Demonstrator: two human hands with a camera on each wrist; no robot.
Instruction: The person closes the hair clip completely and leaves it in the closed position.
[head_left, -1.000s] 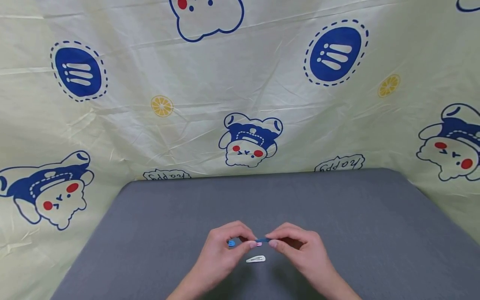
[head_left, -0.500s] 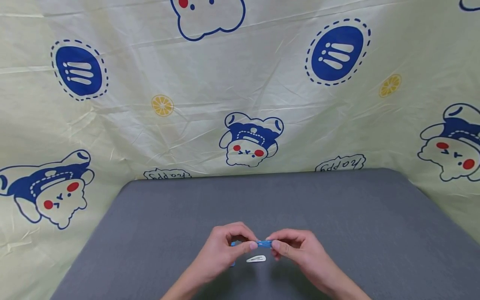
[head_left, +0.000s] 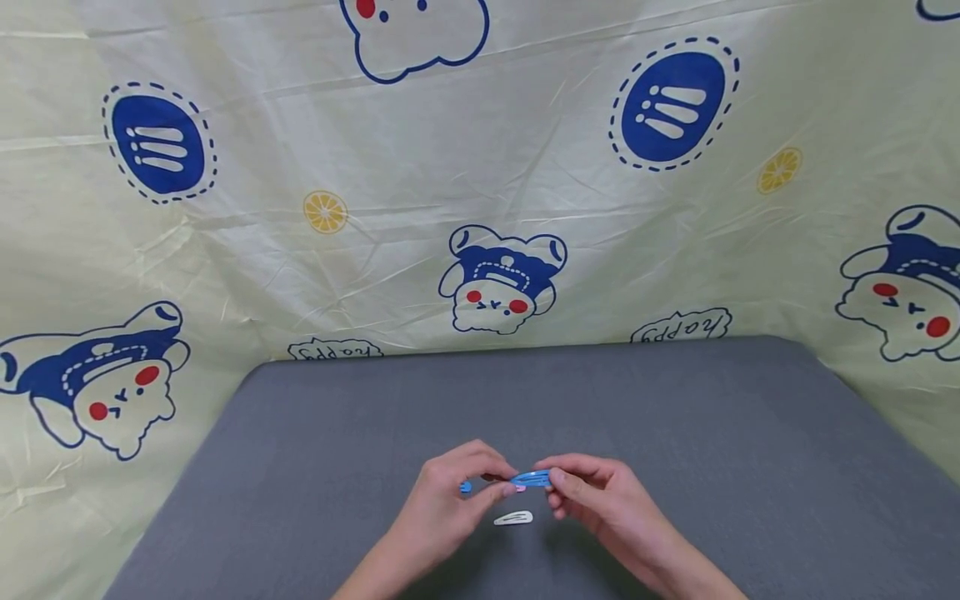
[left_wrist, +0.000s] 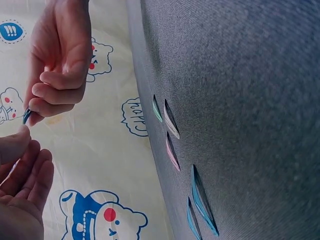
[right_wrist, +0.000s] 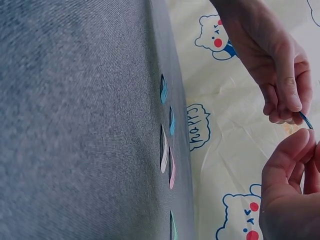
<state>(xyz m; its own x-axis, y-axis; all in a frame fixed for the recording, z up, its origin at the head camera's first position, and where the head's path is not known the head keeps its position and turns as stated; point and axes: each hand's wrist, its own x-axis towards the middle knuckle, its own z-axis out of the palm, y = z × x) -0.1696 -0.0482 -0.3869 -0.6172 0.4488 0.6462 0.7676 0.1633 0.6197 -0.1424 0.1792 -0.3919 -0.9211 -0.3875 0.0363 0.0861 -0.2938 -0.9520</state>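
Note:
Between the fingertips of both hands, just above the table, is a blue snap hair clip (head_left: pixel 532 479). My left hand (head_left: pixel 465 492) pinches its left end between thumb and fingers, while the thumb and fingers of my right hand (head_left: pixel 607 496) pinch its right end. A white hair clip (head_left: pixel 513 518) lies below the hands. Behind the held clip shows a bit of a pink hair clip (head_left: pixel 521 488). In the left wrist view, two more blue hair clips (left_wrist: pixel 204 200) and a green hair clip (left_wrist: pixel 157 108) lie on the table.
The grey cloth-covered table (head_left: pixel 337 433) spreads out around the hands. Behind and beside it hangs a pale curtain (head_left: pixel 397 167) printed with bears, blue ovals and orange slices.
The blue hair clip has turned from edge-on, showing more of its face. My right hand's fingers have shifted around its end. The left hand keeps its pinch, and the white clip has stayed put.

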